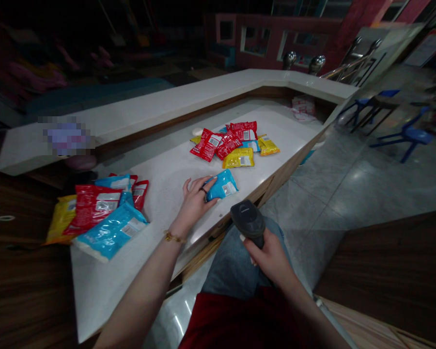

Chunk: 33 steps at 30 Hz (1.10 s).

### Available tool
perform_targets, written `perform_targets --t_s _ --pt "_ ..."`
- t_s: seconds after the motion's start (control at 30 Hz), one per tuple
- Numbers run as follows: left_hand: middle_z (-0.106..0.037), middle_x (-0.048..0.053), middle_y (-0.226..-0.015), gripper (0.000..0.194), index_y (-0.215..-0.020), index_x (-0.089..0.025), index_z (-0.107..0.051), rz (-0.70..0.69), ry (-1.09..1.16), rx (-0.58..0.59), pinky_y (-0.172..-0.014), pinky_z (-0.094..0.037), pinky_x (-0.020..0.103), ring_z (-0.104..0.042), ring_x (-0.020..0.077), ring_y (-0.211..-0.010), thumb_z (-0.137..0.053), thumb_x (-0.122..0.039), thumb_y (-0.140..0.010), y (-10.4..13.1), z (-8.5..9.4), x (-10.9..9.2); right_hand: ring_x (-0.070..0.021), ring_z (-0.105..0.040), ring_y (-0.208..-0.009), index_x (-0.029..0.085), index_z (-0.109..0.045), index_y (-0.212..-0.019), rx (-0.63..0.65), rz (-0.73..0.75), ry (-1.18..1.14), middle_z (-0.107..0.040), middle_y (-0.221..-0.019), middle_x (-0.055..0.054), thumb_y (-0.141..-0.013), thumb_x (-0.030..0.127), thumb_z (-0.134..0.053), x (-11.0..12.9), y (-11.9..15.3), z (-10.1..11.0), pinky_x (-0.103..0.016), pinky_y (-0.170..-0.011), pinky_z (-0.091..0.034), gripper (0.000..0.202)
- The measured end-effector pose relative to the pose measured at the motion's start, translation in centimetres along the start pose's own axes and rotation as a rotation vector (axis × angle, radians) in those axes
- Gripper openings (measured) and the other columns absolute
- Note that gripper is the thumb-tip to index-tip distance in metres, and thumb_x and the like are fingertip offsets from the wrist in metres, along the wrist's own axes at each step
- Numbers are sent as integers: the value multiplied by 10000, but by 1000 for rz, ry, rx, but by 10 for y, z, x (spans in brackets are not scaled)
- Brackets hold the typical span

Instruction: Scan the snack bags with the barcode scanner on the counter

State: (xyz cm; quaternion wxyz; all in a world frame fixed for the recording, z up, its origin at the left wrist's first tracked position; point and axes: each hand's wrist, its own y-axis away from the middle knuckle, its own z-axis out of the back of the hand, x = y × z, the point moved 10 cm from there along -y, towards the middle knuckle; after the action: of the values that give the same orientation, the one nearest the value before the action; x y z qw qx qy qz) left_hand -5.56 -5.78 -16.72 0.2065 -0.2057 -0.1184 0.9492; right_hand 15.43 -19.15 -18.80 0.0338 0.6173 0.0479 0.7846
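My left hand [195,199] grips the left edge of a small blue snack packet [223,186], thumb in front and fingers over its top. The packet lies on the white counter [167,194] with a barcode label facing up. In my right hand [272,254] is a black barcode scanner [247,220], held just off the counter's front edge with its head toward the packet. Behind the blue packet lies a pile of red packets [208,144], yellow packets [239,158] and partly covered blue ones. Another pile, with a large blue packet [111,232] and a red packet [94,206], is at the left.
A raised white ledge [203,94] runs along the counter's back. A bundle of white bags with red print [303,107] sits at the far right end. Blue chairs [407,133] stand on the tiled floor. A blurred-out item [67,137] rests on the ledge at left.
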Motion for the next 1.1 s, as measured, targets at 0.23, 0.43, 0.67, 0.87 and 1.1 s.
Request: perform_targets --t_s 0.23,0.43,0.67,0.87,1.1 --pt "-640 142 -1555 570 -1567 -259 -610 45 -8 0 -1353 -185 617 -558 322 -1461 -691 -399 -1020 4 8 -3 -199 -572 -409 266 -590 -878 10 -53 -20 -565 -488 54 -847 502 -694 -5 3 0 -284 -434 -437 260" --pt "-631 122 -1561 534 -1543 -271 -641 184 -147 -150 -1378 -129 616 -558 335 -1461 -657 -438 -1035 29 83 18 -204 -596 -400 255 -611 -849 -14 -70 9 -583 -475 48 -848 605 -724 -11 6 12 -288 -448 -449 367" --pt "-562 163 -1633 584 -1540 -242 -638 711 -343 -623 -1356 -158 697 -458 415 -1550 -625 -507 -1020 131 211 96 -229 -625 -405 256 -628 -838 -6 -82 9 -604 -475 30 -829 609 -746 -8 8 12 -308 -449 -475 373" --pt "-407 254 -1745 708 -1665 -144 -466 874 -287 -511 -1328 -107 786 -330 444 -1650 -521 -479 -1044 165 196 137 -237 -620 -402 248 -652 -869 15 -81 -10 -608 -477 23 -843 629 -747 -11 9 9 -315 -434 -469 394" --pt "-358 239 -1775 756 -1708 -201 -393 810 -271 -552 -1340 -80 775 -305 430 -1670 -506 -574 -1060 170 197 133 -241 -612 -404 248 -663 -830 3 -70 14 -587 -465 18 -832 636 -753 -9 9 14 -328 -443 -480 398"
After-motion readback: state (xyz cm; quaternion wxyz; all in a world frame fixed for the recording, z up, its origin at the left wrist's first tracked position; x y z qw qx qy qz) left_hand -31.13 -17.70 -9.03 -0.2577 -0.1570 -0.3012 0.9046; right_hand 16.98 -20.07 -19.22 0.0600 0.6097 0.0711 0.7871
